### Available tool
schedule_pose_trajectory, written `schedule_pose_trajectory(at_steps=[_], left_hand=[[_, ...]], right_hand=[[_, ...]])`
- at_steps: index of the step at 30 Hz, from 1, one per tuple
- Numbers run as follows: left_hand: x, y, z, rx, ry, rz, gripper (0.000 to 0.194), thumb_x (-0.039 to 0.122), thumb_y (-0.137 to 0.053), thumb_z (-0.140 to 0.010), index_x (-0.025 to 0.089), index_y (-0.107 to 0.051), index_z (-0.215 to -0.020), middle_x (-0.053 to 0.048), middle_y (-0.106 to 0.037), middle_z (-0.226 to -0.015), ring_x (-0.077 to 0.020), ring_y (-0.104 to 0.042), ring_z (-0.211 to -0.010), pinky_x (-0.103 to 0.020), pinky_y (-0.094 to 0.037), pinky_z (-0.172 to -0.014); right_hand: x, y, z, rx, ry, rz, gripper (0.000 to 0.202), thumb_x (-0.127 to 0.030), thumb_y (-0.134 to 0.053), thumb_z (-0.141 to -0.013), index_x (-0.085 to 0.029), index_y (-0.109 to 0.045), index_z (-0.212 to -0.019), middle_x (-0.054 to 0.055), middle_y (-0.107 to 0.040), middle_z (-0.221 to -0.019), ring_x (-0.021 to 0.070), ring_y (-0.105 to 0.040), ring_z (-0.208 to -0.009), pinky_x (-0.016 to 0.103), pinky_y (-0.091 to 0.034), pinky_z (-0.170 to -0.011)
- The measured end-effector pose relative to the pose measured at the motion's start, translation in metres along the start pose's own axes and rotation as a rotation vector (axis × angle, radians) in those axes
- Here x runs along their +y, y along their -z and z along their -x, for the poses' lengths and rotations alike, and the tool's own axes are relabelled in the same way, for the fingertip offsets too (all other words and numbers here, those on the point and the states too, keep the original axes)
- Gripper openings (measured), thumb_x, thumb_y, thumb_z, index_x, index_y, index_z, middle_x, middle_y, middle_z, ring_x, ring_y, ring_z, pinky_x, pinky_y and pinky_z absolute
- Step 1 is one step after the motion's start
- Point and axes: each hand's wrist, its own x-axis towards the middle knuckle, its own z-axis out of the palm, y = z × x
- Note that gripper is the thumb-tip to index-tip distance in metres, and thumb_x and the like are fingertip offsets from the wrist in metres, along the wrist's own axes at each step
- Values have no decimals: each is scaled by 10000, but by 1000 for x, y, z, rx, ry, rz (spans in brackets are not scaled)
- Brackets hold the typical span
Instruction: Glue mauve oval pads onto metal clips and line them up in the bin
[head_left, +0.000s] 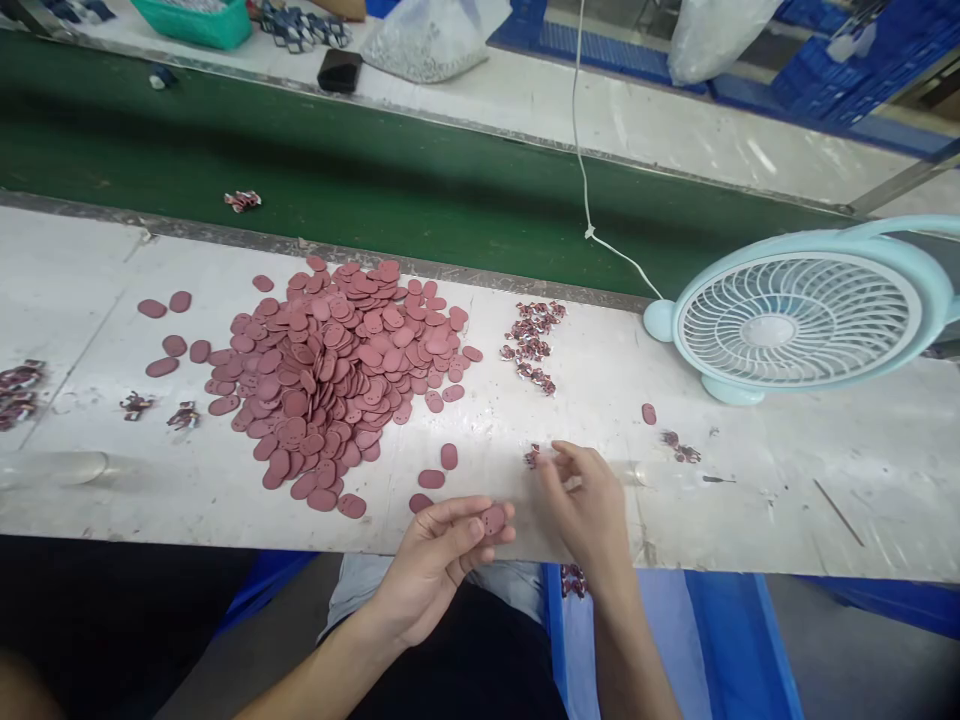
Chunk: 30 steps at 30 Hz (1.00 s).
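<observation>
My left hand [450, 545] is closed, pinching a dull red oval disc [493, 519] with small dark holes between thumb and fingers. It is just over the table's near edge. To its right, my right hand [589, 505] bends over the table, thumb and index fingertips drawn together at a small shiny brown figure-shaped piece [532, 457]. The fingertips partly cover that piece. A few loose oval discs [431, 479] lie left of my hands. Beyond them is a big heap of the same discs [330, 370]. A cluster of shiny brown pieces [534, 335] lies farther back.
A light blue fan [802, 315] stands at the right, its white cord [581, 130] running upward. Behind the white table [750, 520] runs a green strip [450, 190]. A blue bin [739, 630] is below the near edge. A thin stick [838, 512] lies at right.
</observation>
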Motion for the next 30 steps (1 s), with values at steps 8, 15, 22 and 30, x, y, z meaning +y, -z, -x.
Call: schedule_pose_trajectory(at_steps=[8, 15, 22, 30], left_hand=[[-1, 7, 1, 12, -45, 8, 206, 236, -859, -773, 176, -788, -957, -119, -810, -1090, -228, -781, -948, -189, -577, -646], [-5, 4, -2, 32, -59, 4, 211, 236, -891, -730, 195, -799, -916, -89, -827, -1016, -192, -775, -896, -196, -587, -653], [-7, -2, -2, 20, -167, -110, 195, 238, -908, -699, 190, -814, -863, -49, -830, -890, -152, -741, -776, -200, -587, -624], [-7, 0, -3, -12, -209, -167, 182, 234, -892, -718, 196, -800, -870, -37, -817, -842, -111, -689, -665, -209, -566, -626]], right_hand=[[-16, 0, 12, -186, 22, 108, 188, -350, -695, -893, -233, -762, -1023, 60, -712, -963, 221, -648, -825, 381, -539, -759], [-41, 18, 59, -490, -69, -429, 254, -224, -624, -978, -312, -742, -1186, 39, -628, -1082, 185, -669, -972, 329, -589, -826], [-41, 5, 65, -406, -142, -296, 198, -276, -715, -928, -275, -748, -1123, 51, -744, -1044, 199, -715, -925, 331, -609, -811], [-51, 4, 60, -442, -123, -182, 192, -289, -710, -922, -251, -765, -1102, 56, -763, -1017, 194, -740, -876, 276, -617, -716]])
